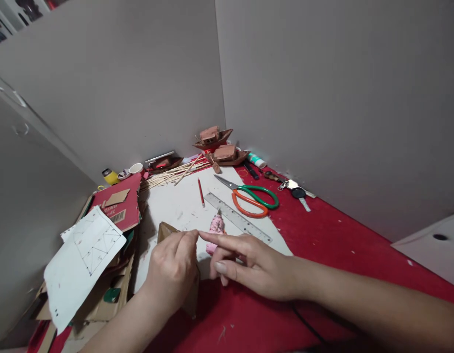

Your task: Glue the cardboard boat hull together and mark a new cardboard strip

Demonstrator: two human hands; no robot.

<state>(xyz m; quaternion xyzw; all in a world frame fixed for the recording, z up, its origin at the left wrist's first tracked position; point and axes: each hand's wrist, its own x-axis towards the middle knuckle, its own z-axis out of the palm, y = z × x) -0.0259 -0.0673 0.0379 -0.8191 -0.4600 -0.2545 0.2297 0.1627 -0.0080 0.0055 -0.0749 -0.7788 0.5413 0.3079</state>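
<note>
My left hand (171, 267) is closed on a folded piece of brown cardboard (166, 228), whose pointed ends show above and below the fingers. Most of the cardboard is hidden behind that hand. The index finger of my right hand (254, 264) stretches out and meets the left fingertips at the cardboard's edge. Its other fingers are loosely bent and apart, with nothing seen in them. Just behind the right hand lies a pink, speckled glue gun (215, 226) with its nozzle pointing away, partly covered by the fingers.
Scissors (249, 196), a clear ruler (238, 218) and a red pencil (201, 192) lie beyond my hands. Model boats (227, 154) and thin wooden sticks (171, 175) sit at the back. At left, a paper with a drawing (83, 264) rests on stacked cardboard; keys (298, 192) lie right.
</note>
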